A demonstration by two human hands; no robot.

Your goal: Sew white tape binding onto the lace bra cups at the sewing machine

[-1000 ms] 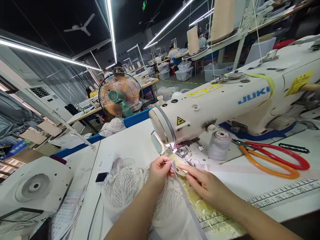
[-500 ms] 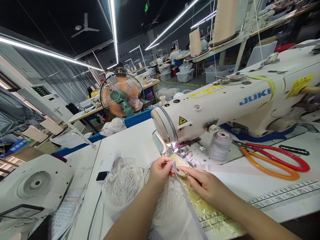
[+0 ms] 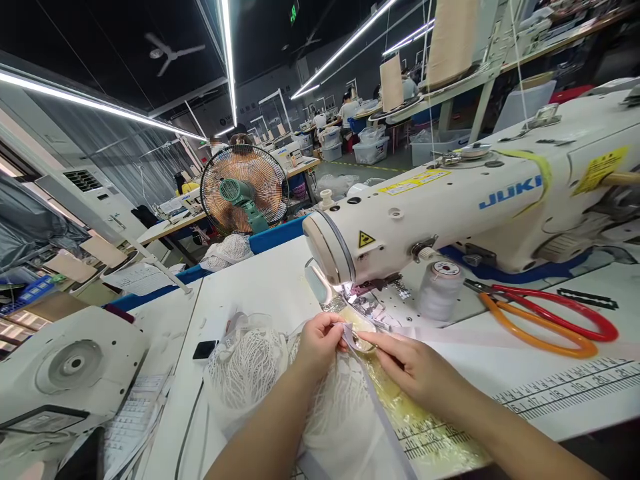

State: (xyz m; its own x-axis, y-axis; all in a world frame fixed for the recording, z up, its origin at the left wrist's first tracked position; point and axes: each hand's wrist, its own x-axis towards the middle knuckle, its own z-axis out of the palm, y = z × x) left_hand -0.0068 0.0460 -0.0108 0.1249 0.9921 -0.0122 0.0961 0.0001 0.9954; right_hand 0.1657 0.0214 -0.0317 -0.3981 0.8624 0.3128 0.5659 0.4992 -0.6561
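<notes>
In the middle of the head view, my left hand (image 3: 323, 337) pinches the upper corner of a white lace fabric (image 3: 343, 407) edged with a pale lilac band. My right hand (image 3: 407, 363) is close beside it, thumb and fingers closed at that same corner. A small, thin, dark item shows at its fingertips, too small to name. Just behind both hands is the lit needle area of a white sewing machine (image 3: 445, 207). More gathered white lace (image 3: 253, 367) lies left of my left forearm.
Right of the machine's needle area stand a thread spool (image 3: 441, 290) and scissors (image 3: 545, 323) with red and orange handles. A printed ruler strip (image 3: 565, 393) runs along the table's front. At left are a second machine (image 3: 70, 370) and paper sheets (image 3: 137, 407). A large fan (image 3: 244, 190) stands behind the table.
Both hands keep their hold at the fabric corner, with hardly any shift. The ceiling fan's blades have turned.
</notes>
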